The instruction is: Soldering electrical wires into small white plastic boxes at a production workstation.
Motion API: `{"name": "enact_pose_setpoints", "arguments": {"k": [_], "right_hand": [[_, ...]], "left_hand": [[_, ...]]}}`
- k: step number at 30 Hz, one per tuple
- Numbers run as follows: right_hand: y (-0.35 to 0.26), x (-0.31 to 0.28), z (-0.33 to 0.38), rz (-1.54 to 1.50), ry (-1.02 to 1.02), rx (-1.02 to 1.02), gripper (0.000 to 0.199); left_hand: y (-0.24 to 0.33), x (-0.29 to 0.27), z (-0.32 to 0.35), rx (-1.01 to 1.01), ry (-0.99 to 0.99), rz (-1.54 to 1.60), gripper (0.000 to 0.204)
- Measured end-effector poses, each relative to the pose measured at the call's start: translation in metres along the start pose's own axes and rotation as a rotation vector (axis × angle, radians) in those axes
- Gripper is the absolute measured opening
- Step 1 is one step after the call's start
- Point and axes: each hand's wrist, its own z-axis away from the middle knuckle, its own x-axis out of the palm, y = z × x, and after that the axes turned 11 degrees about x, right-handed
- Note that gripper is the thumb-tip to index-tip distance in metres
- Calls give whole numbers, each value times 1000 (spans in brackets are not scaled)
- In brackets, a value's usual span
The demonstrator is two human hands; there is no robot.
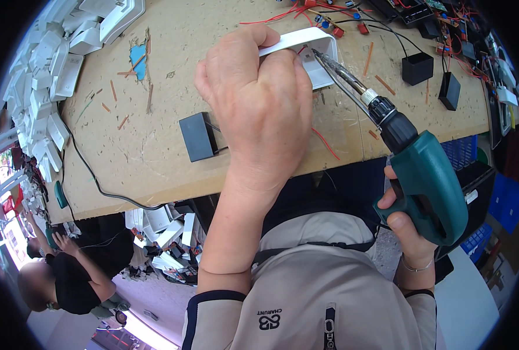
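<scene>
My left hand [262,96] is closed around a white plastic housing [324,77], tilted up off the table with its hollow inside partly visible. My right hand [408,227] grips a green soldering gun [432,169], one finger at its trigger. The gun's thin tip reaches into the housing near a small part on its inner wall; whether they touch, I cannot tell. Beside my left wrist lies a black box [195,137] whose wires pass beneath the wrist. A red wire [326,144] lies between my hands. The left fingertips are partly hidden by the housing.
White plastic housings [40,96] are heaped at the far left. Black boxes [417,68], red wires and circuit parts crowd the far right of the worn table [148,125]. A black cable [87,166] runs along the left edge. Another person [75,283] works at lower left.
</scene>
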Motion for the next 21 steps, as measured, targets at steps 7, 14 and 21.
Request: {"name": "enact_pose_setpoints", "arguments": {"k": [7,14,21], "right_hand": [[-9,7,-2,-58,65,86,65],[-21,12,-10,-118,43,44,34],[-20,10,-11,-23,61,20,40]], "left_hand": [[0,1,-1,3,-4,13,5],[0,0,-1,-12,-2,7,6],[-1,1,-2,-11,-4,-3,6]]}}
